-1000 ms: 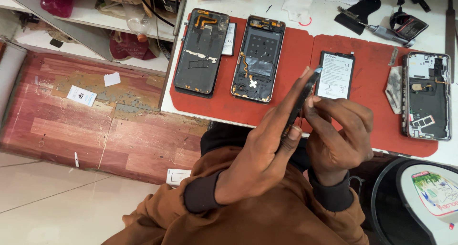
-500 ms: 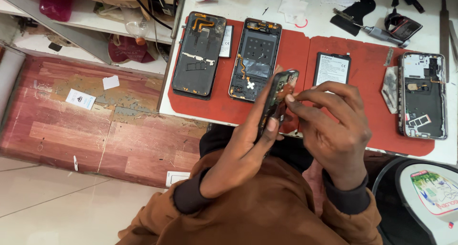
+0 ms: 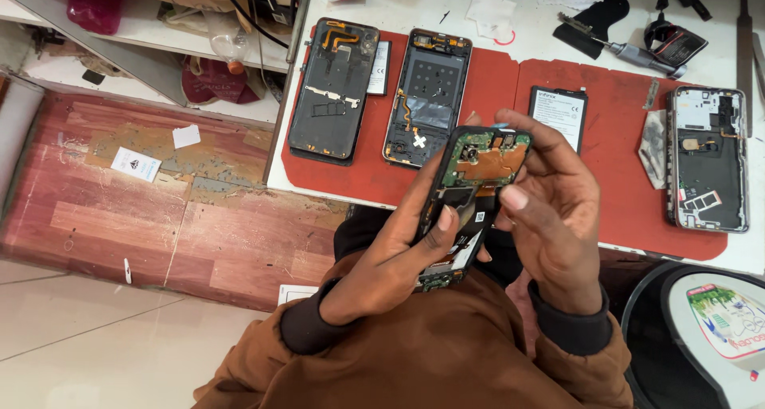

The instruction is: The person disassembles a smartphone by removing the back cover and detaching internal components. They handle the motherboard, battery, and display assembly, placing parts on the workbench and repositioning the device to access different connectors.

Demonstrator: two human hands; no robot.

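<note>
My left hand point(image 3: 398, 250) grips an opened phone point(image 3: 470, 194) by its lower half, thumb across its inside. The phone's back is off, showing a green circuit board and a copper-coloured shield at its top. My right hand point(image 3: 554, 218) wraps the phone's upper right edge, thumb pressed beside the board. I hold the phone above the near edge of the red mat point(image 3: 613, 202), over my lap in brown sleeves.
On the red mat lie two opened phone frames point(image 3: 333, 90) point(image 3: 426, 98), a black battery point(image 3: 558, 116) and a third opened phone point(image 3: 708, 158). A screwdriver point(image 3: 617, 49) and small parts lie on the white table point(image 3: 510, 19). A round stool point(image 3: 701, 329) stands at lower right; shelves at left.
The phone has turned from edge-on to face up, showing its circuit board. Both hands have drawn closer to me and regripped it.
</note>
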